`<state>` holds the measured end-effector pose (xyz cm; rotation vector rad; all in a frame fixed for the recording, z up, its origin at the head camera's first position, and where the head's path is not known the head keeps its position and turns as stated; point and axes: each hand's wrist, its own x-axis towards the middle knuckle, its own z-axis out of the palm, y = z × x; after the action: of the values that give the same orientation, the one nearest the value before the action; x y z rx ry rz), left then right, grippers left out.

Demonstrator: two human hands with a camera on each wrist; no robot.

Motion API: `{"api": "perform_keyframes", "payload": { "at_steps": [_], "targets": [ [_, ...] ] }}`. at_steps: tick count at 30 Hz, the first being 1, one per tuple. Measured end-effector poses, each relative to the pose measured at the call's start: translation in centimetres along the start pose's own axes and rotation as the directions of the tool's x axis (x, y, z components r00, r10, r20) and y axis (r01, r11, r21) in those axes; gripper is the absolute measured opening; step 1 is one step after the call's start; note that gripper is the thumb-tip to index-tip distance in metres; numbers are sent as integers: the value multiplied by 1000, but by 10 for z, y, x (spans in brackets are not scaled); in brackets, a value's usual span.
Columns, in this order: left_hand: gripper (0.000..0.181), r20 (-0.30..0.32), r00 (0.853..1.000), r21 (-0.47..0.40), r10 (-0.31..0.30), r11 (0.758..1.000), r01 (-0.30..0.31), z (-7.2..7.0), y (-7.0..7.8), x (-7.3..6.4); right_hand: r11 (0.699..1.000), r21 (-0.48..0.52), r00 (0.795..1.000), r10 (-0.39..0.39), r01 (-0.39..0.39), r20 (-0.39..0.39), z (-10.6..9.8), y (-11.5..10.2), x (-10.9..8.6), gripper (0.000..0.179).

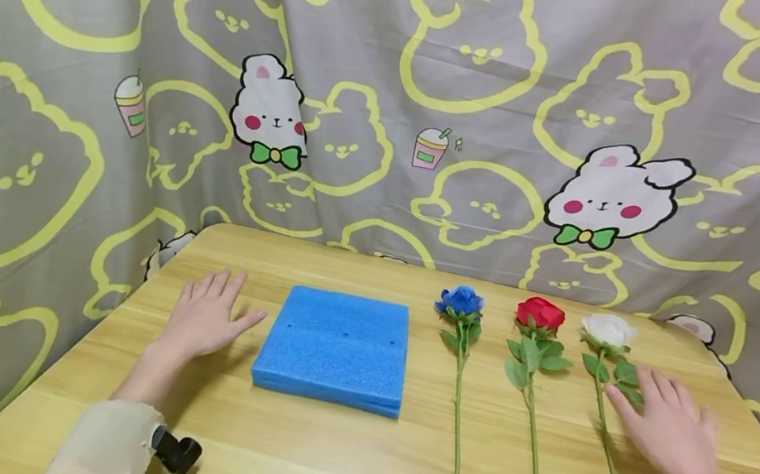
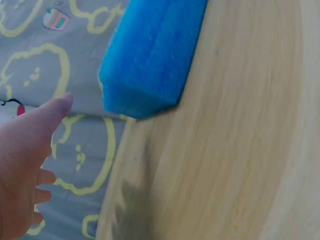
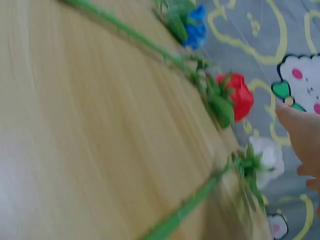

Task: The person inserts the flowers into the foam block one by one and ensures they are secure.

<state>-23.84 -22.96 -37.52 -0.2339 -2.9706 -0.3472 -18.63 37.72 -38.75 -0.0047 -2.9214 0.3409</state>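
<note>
My left hand (image 1: 208, 317) is spread with straight fingers just left of a blue foam block (image 1: 339, 348), holding nothing. The block lies flat and has a row of small holes across its top. In the left wrist view the thumb (image 2: 60, 107) points toward the block's end. Over on the right, my right hand (image 1: 672, 429) is spread beside a white rose (image 1: 608, 331), its fingertips overlapping the leaves in the head view. To the left of that lie a red rose (image 1: 541, 313) and a blue rose (image 1: 461, 301), each on a long green stem.
All of this lies on a wooden table (image 1: 312, 461). A grey curtain (image 1: 383, 36) with yellow bear outlines and rabbit prints hangs behind the table and along its left side. Small black cameras (image 1: 176, 452) are worn at the wrists.
</note>
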Motion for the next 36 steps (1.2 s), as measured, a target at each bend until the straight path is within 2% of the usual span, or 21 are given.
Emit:
{"api": "perform_keyframes", "payload": {
  "at_steps": [3,6,8,12,21,25,29,36],
  "targets": [
    [88,-33,999,-46,10,999,-11,-2,3,-2,997,79,999,-9,13,-51,-4,-14,0,73],
    [91,-45,999,-147,7,989,-13,-3,7,-7,983,180,997,-13,26,-73,-9,-32,0,68],
    [93,-25,1000,-243,-2,970,-4,-3,11,-9,968,249,997,-8,26,-70,-10,-45,0,66],
    [92,25,1000,-409,-17,912,26,-1,21,-14,923,385,999,6,14,-50,-9,-68,-1,61],
    [92,150,989,-548,-12,831,94,-2,36,-22,830,558,1000,11,-12,5,7,-102,-4,51],
    [94,183,983,-600,17,794,98,0,37,-26,752,658,997,-26,-28,72,14,-117,-3,51],
    [93,211,977,-622,43,776,100,4,36,-29,673,736,987,-56,-73,149,23,-130,-1,52],
    [94,245,965,-651,93,753,92,13,34,-29,580,797,963,-78,-168,260,40,-145,0,48]
  ]
}}
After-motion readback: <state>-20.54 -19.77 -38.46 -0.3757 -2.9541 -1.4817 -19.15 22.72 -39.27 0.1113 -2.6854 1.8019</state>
